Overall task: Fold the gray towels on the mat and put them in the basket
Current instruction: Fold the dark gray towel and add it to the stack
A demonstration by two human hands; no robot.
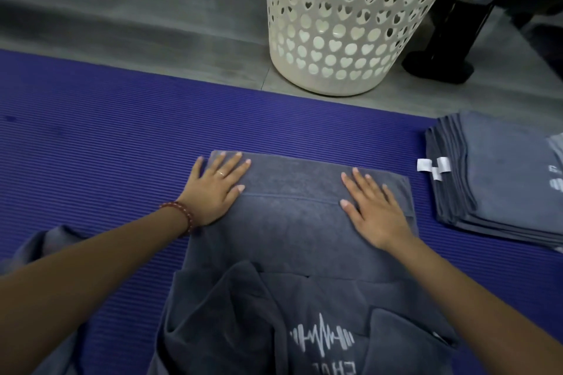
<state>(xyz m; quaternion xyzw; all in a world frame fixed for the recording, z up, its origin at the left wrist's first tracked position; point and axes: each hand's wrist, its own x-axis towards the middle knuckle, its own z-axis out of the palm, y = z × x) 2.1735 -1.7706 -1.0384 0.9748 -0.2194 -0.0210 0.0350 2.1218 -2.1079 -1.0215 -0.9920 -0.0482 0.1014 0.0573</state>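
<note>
Both hands, left (214, 189) and right (376, 210), press flat with fingers spread on a half-folded towel (298, 216) mid-mat (91, 146). A folded stack (502, 186) waits at 3 o'clock; the basket (344, 24) at 12 appears to hold none yet.

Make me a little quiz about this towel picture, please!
1. True or false: both hands lie flat on the towel.
2. Where is the stack of towels? A) inside the basket B) on the mat, at the right C) on the person's lap
3. Fill in: the basket has round and ____-shaped holes.

Key:
1. True: the left hand and the right hand press down, fingers spread.
2. B: it sits on the purple mat.
3. heart
</note>
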